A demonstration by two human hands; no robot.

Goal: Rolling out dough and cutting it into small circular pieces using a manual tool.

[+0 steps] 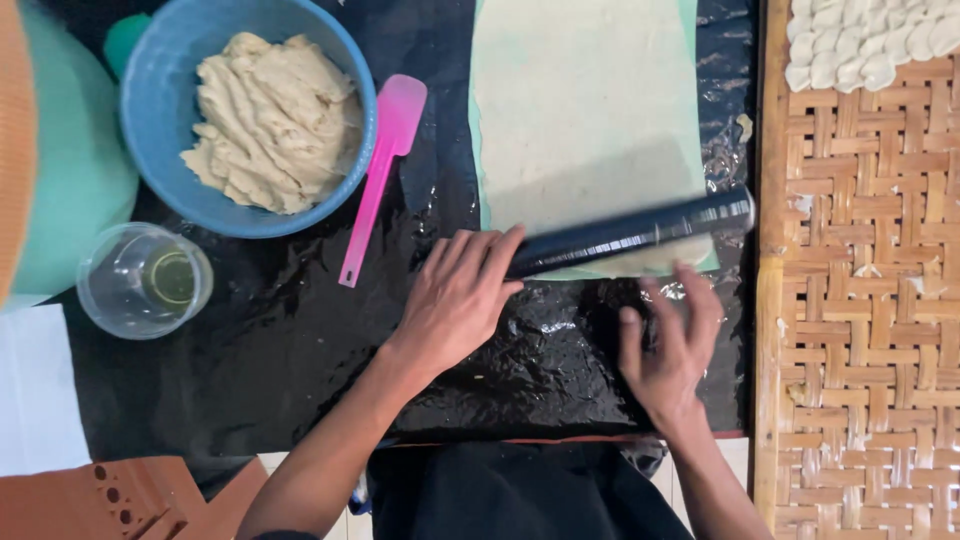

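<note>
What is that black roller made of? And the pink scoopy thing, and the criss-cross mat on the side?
The black roller looks like smooth plastic or metal: it is glossy, with a bright streak of light along it. Which of the two, the look leaves open. The pink spatula seems to be soft plastic or silicone, matte and slightly see-through. The mat looks like woven bamboo or rattan strips, tan and dry.

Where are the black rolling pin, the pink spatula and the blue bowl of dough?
black rolling pin (640, 232), head view, middle of the dark tube.
pink spatula (398, 112), head view, on the flat blade.
blue bowl (345, 60), head view, on the right rim.
</note>
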